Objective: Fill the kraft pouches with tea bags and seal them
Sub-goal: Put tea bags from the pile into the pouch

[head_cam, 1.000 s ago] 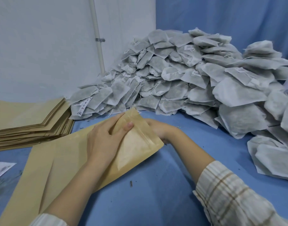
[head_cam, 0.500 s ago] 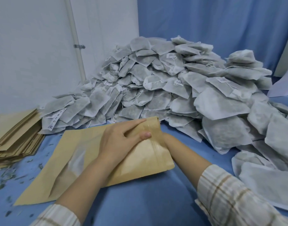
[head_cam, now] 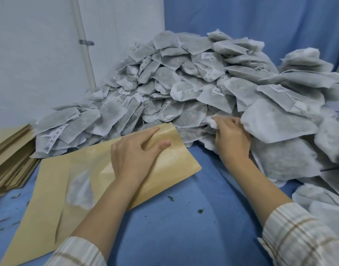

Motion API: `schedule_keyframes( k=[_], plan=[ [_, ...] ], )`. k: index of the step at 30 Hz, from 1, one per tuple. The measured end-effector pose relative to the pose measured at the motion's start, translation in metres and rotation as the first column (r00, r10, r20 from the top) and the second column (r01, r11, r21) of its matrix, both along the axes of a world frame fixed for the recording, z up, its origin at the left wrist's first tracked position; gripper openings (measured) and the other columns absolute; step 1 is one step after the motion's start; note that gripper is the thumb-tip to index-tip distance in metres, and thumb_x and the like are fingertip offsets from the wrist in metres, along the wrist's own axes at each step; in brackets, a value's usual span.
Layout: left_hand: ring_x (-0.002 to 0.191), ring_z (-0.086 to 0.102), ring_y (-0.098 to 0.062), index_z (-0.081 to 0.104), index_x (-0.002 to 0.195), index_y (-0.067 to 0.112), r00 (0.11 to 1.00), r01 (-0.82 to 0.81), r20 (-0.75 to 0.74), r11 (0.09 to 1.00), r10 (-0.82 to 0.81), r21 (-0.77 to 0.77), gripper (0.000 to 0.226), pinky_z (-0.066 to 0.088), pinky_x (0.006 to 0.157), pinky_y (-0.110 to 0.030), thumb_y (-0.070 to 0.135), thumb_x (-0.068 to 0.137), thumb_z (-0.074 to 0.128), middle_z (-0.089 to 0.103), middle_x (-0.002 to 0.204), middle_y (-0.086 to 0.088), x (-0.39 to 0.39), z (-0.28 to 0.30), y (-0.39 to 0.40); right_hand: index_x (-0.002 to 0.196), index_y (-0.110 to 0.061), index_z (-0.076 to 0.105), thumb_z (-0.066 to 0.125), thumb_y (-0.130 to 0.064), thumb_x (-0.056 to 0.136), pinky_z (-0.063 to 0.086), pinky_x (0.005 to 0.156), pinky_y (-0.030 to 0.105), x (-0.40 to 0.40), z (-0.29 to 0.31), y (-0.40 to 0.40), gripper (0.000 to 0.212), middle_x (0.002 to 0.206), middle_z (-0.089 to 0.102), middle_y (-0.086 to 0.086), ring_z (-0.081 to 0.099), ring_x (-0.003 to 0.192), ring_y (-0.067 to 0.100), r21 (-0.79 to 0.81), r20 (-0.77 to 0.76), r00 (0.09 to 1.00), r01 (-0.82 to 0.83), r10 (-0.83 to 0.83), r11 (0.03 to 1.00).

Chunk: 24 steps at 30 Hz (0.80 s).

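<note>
Item: flat tan kraft paper pouch with a clear window (head_cam: 84, 181), lying at lower left of the frame on the blue cloth-covered table (head_cam: 174, 227), its open mouth pointing toward frame centre. A white tea bag appears to be showing through the window, so filling is judged under way, sealing not yet begun.

Item: heap of grey-white non-woven tea bags with strings and paper tags (head_cam: 212, 83), filling the centre and right of the frame, its near edge just beside the pouch mouth.

Item: left hand (head_cam: 134, 160), resting on the pouch near its mouth, fingers spread and lightly bent, thumb tip pressing the upper layer; it is pinning the pouch rather than closing round it.

Item: right hand (head_cam: 232, 139), right of centre, fingers curled into the foot of the heap and appearing to be pinching the white corner of one tea bag (head_cam: 212, 121); how firmly cannot be told.

Handling note: the pick is best made by taking one bag by its free corner and drawing it out low, so neighbours are not sliding off; the left hand should be keeping the mouth held apart and the pouch from skating on the cloth.

Also present: stack of flat kraft pouches (head_cam: 9, 160) at the left edge; loose green tea crumbs (head_cam: 200, 210) on the cloth.
</note>
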<state>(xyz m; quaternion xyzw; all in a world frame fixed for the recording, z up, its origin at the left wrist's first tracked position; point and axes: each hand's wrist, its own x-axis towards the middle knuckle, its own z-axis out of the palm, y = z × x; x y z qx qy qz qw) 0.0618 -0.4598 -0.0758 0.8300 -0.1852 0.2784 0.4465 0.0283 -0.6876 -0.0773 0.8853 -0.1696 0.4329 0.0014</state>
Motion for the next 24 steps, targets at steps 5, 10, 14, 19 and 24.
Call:
schedule_keyframes(
  k=[5, 10, 14, 19, 24],
  plan=[
    [0.093, 0.055, -0.006, 0.065, 0.107, 0.051, 1.0, 0.014, -0.023, 1.0, -0.013, 0.02, 0.048, 0.043, 0.087, -0.033, 0.071, 0.064, 0.061, 0.071, 0.101, 0.013, -0.002, 0.003, 0.005, 0.09, -0.008, 0.057, 0.047, -0.017, 0.095, 0.023, 0.057, 0.023, 0.006, 0.016, 0.049, 0.014, 0.065, 0.055, -0.003, 0.047, 0.066, 0.023, 0.407, 0.513, 0.842, -0.408, 0.165, 0.817],
    [0.101, 0.056, -0.007, 0.064, 0.107, 0.051, 0.998, -0.005, -0.058, 1.0, 0.005, 0.001, 0.047, 0.043, 0.093, -0.035, 0.071, 0.065, 0.062, 0.069, 0.109, 0.015, -0.003, 0.008, 0.005, 0.111, -0.014, 0.045, 0.059, -0.013, 0.088, 0.055, 0.053, 0.028, 0.01, 0.017, 0.06, 0.027, 0.103, 0.058, 0.009, 0.061, 0.078, 0.023, 0.895, 0.425, 0.889, -0.441, 0.17, 0.067],
    [0.096, 0.049, 0.004, 0.061, 0.101, 0.058, 0.994, 0.086, -0.068, 0.996, -0.087, -0.025, 0.042, 0.041, 0.089, -0.028, 0.072, 0.062, 0.063, 0.068, 0.107, 0.02, -0.008, 0.013, 0.002, 0.077, -0.018, 0.064, 0.055, -0.017, 0.092, 0.044, 0.045, 0.017, 0.001, 0.012, 0.07, 0.018, 0.065, 0.065, -0.002, 0.06, 0.05, 0.009, 0.968, 0.149, 0.714, -0.245, 0.684, 0.045],
    [0.1, 0.057, -0.006, 0.062, 0.107, 0.055, 0.989, 0.123, -0.082, 0.991, -0.119, 0.043, 0.048, 0.042, 0.095, -0.033, 0.073, 0.062, 0.06, 0.068, 0.107, 0.019, -0.014, 0.012, 0.0, 0.083, -0.024, 0.054, 0.046, -0.003, 0.095, 0.045, 0.053, 0.012, -0.004, 0.015, 0.067, 0.025, 0.071, 0.058, -0.007, 0.057, 0.055, -0.003, 0.967, -0.165, 0.44, -0.102, 0.883, 0.232],
    [0.102, 0.057, -0.007, 0.065, 0.108, 0.05, 0.998, -0.014, -0.055, 1.0, 0.012, -0.028, 0.045, 0.043, 0.094, -0.039, 0.069, 0.068, 0.063, 0.068, 0.108, 0.017, -0.009, 0.015, 0.005, 0.089, -0.033, 0.071, 0.062, -0.028, 0.088, 0.052, 0.069, 0.015, -0.001, 0.037, 0.043, 0.01, 0.093, 0.071, -0.011, 0.064, 0.079, -0.001, 0.815, 0.176, 0.71, -0.494, 0.682, 0.303]
  ],
)
